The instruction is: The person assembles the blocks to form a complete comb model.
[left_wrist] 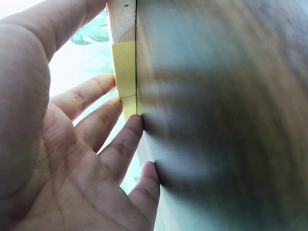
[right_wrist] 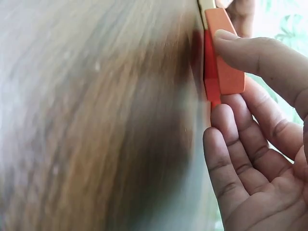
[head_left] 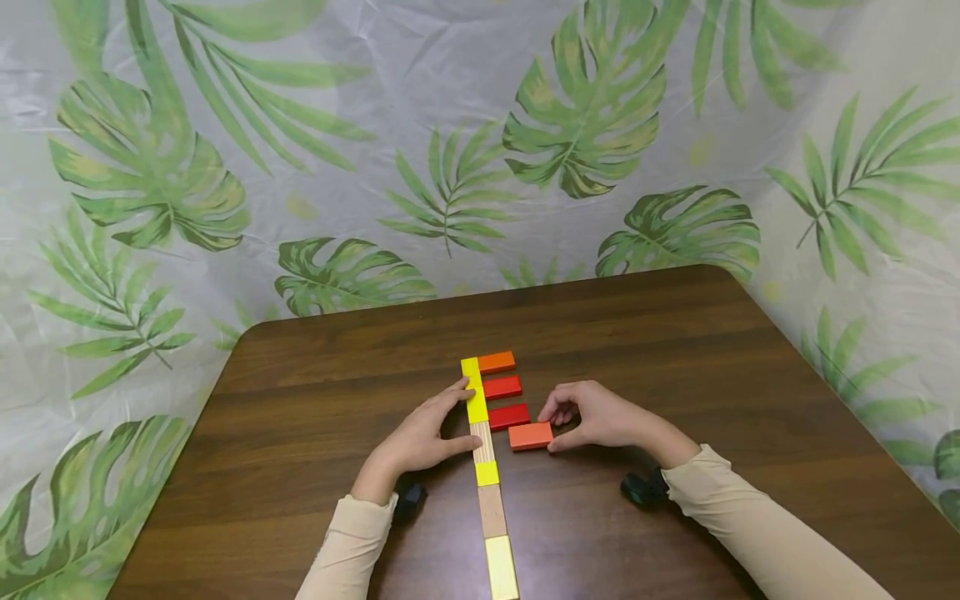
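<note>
A row of yellow and bare-wood blocks (head_left: pixel 490 508) runs end to end from the table's front towards its middle. My left hand (head_left: pixel 423 433) lies along the row's left side, its fingertips at the yellow blocks (head_left: pixel 477 404) and its thumb on a bare-wood block (head_left: pixel 482 442). My right hand (head_left: pixel 603 417) pinches a light orange block (head_left: pixel 531 436) by its right end, just right of the row. In the right wrist view the thumb presses the light orange block's (right_wrist: pixel 230 72) face. An orange block (head_left: pixel 497 362) and two red blocks (head_left: pixel 502 387) stick out rightward from the row.
The dark wooden table (head_left: pixel 322 375) has rounded far corners. Behind it hangs a pale cloth (head_left: pixel 465 92) printed with green leaves. Dark wrist devices (head_left: pixel 643 489) sit under both wrists.
</note>
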`<state>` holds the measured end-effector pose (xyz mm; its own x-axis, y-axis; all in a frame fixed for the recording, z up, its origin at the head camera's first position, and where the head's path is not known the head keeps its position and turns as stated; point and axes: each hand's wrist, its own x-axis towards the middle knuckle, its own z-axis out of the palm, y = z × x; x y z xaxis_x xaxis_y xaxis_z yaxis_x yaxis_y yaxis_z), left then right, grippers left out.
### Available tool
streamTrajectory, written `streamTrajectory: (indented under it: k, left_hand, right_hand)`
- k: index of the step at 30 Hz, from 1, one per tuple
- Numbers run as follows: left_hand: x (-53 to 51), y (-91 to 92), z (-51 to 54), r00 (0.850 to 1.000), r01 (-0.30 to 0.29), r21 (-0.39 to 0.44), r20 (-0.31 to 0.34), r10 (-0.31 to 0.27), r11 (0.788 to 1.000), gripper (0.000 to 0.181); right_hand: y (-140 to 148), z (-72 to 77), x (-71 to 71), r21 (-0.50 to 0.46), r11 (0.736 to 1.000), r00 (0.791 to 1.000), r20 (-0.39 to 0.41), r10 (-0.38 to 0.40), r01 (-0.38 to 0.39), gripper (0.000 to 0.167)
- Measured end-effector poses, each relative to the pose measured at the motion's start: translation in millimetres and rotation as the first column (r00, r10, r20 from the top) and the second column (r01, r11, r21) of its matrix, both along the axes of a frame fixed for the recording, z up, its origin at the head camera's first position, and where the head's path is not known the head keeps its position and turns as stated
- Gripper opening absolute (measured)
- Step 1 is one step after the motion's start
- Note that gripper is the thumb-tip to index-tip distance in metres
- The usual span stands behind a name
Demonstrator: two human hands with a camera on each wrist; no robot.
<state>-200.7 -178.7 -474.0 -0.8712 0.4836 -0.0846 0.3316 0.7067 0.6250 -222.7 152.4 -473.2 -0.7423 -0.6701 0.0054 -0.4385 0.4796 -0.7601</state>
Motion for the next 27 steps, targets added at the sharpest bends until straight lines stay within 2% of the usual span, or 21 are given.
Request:
streamTrajectory:
  k: [27]
  left_hand:
    - [-1.6,-0.6,-2.2,1.0,0.006,0.008,-0.003,-0.006,1.0,0.078]
  right_hand:
    - [-20.4,0.4,4.5,0.026,1.0,1.0,0.0,0.013,-0.013,0.029]
